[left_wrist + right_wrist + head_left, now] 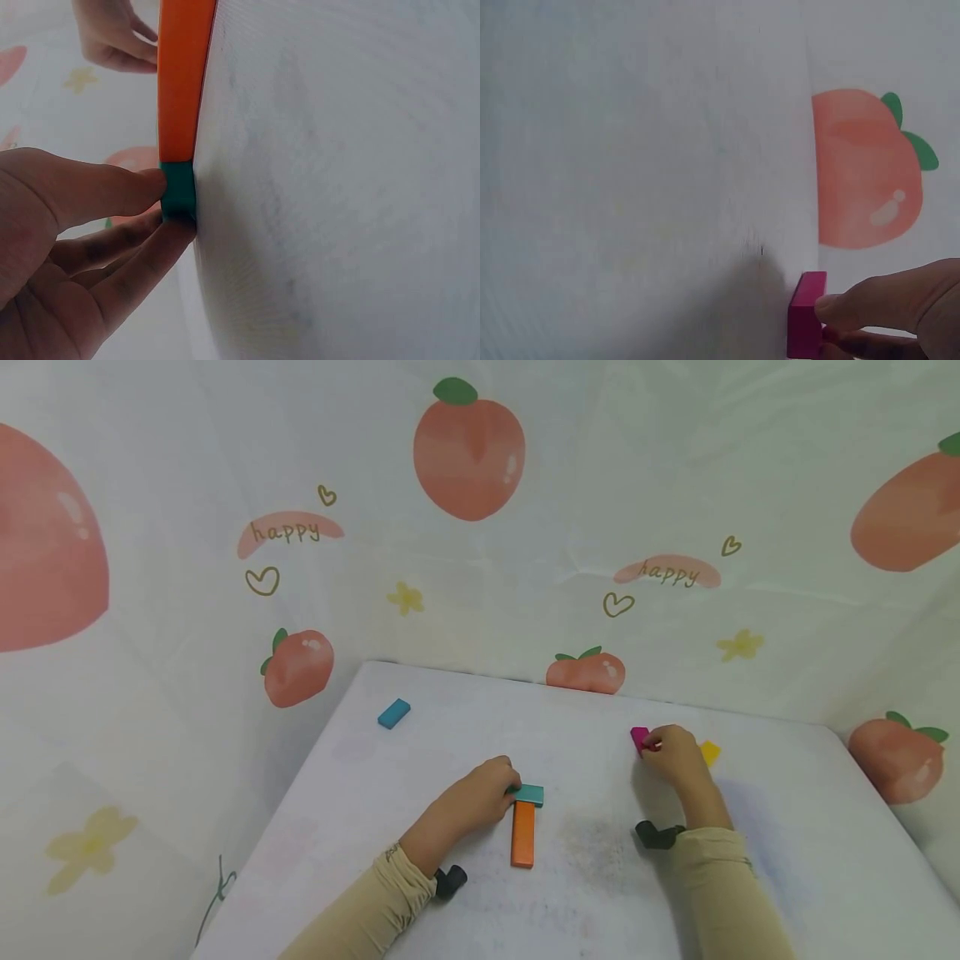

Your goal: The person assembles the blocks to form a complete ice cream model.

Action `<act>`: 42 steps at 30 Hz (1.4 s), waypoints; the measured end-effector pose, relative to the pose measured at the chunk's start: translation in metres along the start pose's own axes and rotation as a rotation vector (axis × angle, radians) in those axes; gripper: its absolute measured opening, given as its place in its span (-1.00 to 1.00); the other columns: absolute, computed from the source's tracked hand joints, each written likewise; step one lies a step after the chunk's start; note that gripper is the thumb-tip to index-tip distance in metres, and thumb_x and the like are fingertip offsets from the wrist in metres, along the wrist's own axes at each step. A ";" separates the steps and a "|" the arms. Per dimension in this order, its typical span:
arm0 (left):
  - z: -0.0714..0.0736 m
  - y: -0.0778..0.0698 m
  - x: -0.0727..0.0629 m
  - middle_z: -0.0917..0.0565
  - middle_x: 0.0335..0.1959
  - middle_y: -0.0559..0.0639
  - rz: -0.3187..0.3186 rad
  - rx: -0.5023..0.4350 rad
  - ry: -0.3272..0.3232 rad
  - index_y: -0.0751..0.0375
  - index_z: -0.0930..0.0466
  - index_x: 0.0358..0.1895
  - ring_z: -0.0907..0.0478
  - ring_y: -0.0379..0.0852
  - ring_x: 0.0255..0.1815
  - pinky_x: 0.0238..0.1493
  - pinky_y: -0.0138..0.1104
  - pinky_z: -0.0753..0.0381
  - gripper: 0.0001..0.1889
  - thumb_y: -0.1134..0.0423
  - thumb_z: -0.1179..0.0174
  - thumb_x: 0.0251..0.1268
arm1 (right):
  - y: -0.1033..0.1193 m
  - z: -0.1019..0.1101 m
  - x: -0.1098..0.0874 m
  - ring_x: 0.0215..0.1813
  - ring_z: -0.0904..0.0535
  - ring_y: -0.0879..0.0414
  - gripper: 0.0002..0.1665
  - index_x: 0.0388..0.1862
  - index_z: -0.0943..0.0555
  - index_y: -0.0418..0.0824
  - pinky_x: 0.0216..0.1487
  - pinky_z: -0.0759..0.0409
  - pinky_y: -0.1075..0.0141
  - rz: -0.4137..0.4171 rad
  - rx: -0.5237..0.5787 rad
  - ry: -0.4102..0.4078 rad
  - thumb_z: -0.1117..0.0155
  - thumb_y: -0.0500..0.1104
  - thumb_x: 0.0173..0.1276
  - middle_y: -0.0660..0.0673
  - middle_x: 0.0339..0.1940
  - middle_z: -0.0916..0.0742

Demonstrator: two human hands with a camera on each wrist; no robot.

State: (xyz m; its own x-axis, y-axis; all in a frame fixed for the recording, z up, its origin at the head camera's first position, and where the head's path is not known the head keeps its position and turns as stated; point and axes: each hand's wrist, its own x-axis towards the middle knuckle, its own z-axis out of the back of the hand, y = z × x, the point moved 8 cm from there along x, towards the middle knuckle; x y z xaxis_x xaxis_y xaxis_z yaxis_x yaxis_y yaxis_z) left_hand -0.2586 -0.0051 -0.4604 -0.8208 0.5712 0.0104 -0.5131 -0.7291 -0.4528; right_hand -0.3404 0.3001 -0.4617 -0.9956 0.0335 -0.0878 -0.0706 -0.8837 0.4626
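My left hand (480,793) pinches a teal block (530,795) by its left end, thumb on one side and fingers on the other. This block lies crosswise against the far end of an orange block (523,835), and the two touch in the left wrist view, where the teal end (178,189) shows between thumb and fingertips. Farther back on the right, my right hand (672,756) holds a magenta block (639,738) between thumb and fingers. The right wrist view shows the magenta block (805,322) at the bottom, with a small red patch beside the thumb.
A yellow block (709,753) lies just right of the right hand, partly hidden by it. At the back left of the white table (585,910) is a blue block (393,713). A white cloth printed with peaches (469,460) hangs behind the table. Black wrist cameras sit below both wrists.
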 end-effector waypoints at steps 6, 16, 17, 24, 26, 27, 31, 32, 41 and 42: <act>0.000 0.000 0.000 -0.68 -0.09 0.05 0.000 0.001 0.001 0.33 -0.78 0.04 -0.65 -0.15 -0.04 0.07 -0.38 -0.71 -0.82 0.36 -0.31 0.50 | 0.011 -0.008 -0.003 -0.03 -0.62 -0.26 -0.68 0.05 -0.71 -0.51 0.17 -0.71 -0.15 0.003 0.010 0.034 -0.36 -0.32 0.40 -0.47 -0.01 -0.74; -0.001 -0.001 -0.001 -0.66 -0.07 0.05 0.015 -0.011 0.016 0.34 -0.77 0.06 -0.63 -0.17 -0.04 0.08 -0.39 -0.71 -0.80 0.36 -0.30 0.50 | 0.025 -0.019 -0.005 -0.01 -0.64 -0.26 -0.68 0.07 -0.72 -0.49 0.21 -0.72 -0.16 0.012 0.007 0.047 -0.37 -0.33 0.40 -0.46 0.01 -0.74; -0.001 -0.001 -0.001 -0.66 -0.07 0.05 0.016 -0.012 0.015 0.34 -0.77 0.06 -0.63 -0.17 -0.05 0.08 -0.39 -0.71 -0.80 0.36 -0.30 0.50 | 0.027 -0.020 -0.006 -0.01 -0.64 -0.25 -0.68 0.06 -0.72 -0.49 0.22 -0.71 -0.16 0.021 0.006 0.044 -0.38 -0.33 0.40 -0.46 0.01 -0.74; 0.001 -0.002 -0.002 -0.66 -0.08 0.04 0.013 -0.008 0.006 0.34 -0.77 0.05 -0.64 -0.16 -0.04 0.08 -0.39 -0.71 -0.81 0.36 -0.31 0.50 | 0.044 -0.024 -0.010 -0.01 -0.66 -0.28 -0.72 0.01 -0.75 -0.49 0.22 -0.70 -0.19 0.098 0.014 0.023 -0.36 -0.38 0.37 -0.46 -0.01 -0.75; 0.001 -0.002 -0.002 -0.66 -0.07 0.04 0.013 -0.012 0.004 0.34 -0.77 0.05 -0.64 -0.16 -0.04 0.08 -0.39 -0.71 -0.81 0.36 -0.31 0.50 | 0.047 -0.028 -0.009 0.00 -0.65 -0.26 -0.73 0.02 -0.75 -0.47 0.24 -0.68 -0.18 0.098 0.010 0.026 -0.36 -0.37 0.38 -0.44 0.00 -0.75; 0.001 -0.001 -0.002 -0.66 -0.07 0.04 0.013 -0.015 0.004 0.34 -0.77 0.06 -0.64 -0.16 -0.04 0.09 -0.39 -0.71 -0.81 0.36 -0.31 0.50 | 0.049 -0.030 -0.009 0.00 -0.64 -0.26 -0.73 0.02 -0.75 -0.47 0.25 -0.68 -0.19 0.106 0.008 0.026 -0.36 -0.38 0.38 -0.43 0.00 -0.74; 0.001 0.000 -0.002 -0.66 -0.07 0.04 0.012 -0.021 0.003 0.34 -0.77 0.07 -0.63 -0.17 -0.04 0.09 -0.39 -0.71 -0.80 0.36 -0.30 0.51 | 0.060 -0.035 -0.011 0.00 -0.63 -0.24 -0.76 -0.02 -0.77 -0.45 0.25 -0.66 -0.19 0.140 0.006 0.027 -0.36 -0.39 0.38 -0.40 -0.02 -0.74; 0.002 -0.001 -0.002 -0.66 -0.07 0.04 0.011 -0.021 0.002 0.34 -0.77 0.07 -0.64 -0.17 -0.04 0.09 -0.39 -0.72 -0.80 0.36 -0.30 0.51 | 0.063 -0.036 -0.012 0.01 -0.63 -0.24 -0.77 -0.03 -0.77 -0.45 0.26 -0.66 -0.19 0.146 0.008 0.027 -0.35 -0.40 0.38 -0.39 -0.03 -0.74; 0.002 -0.001 0.000 -0.67 -0.09 0.04 0.020 -0.017 0.010 0.34 -0.78 0.04 -0.65 -0.18 -0.06 0.07 -0.40 -0.72 -0.81 0.36 -0.33 0.48 | 0.083 -0.048 -0.020 0.05 -0.64 -0.19 -0.78 -0.01 -0.76 -0.41 0.25 -0.69 -0.14 0.161 0.025 0.049 -0.35 -0.41 0.39 -0.33 -0.01 -0.75; 0.002 -0.001 0.000 -0.67 -0.09 0.04 0.023 -0.017 0.012 0.34 -0.78 0.05 -0.65 -0.18 -0.06 0.08 -0.39 -0.72 -0.81 0.36 -0.33 0.48 | 0.085 -0.049 -0.021 0.05 -0.64 -0.18 -0.78 -0.02 -0.77 -0.40 0.25 -0.70 -0.12 0.167 0.027 0.046 -0.35 -0.41 0.39 -0.31 -0.01 -0.75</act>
State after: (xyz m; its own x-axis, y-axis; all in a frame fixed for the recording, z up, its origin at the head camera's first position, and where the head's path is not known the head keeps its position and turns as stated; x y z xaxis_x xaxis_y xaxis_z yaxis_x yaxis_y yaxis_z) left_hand -0.2585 -0.0054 -0.4583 -0.8293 0.5587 -0.0113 -0.4893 -0.7358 -0.4681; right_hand -0.3227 0.2009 -0.4640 -0.9897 -0.1349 -0.0473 0.0937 -0.8622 0.4979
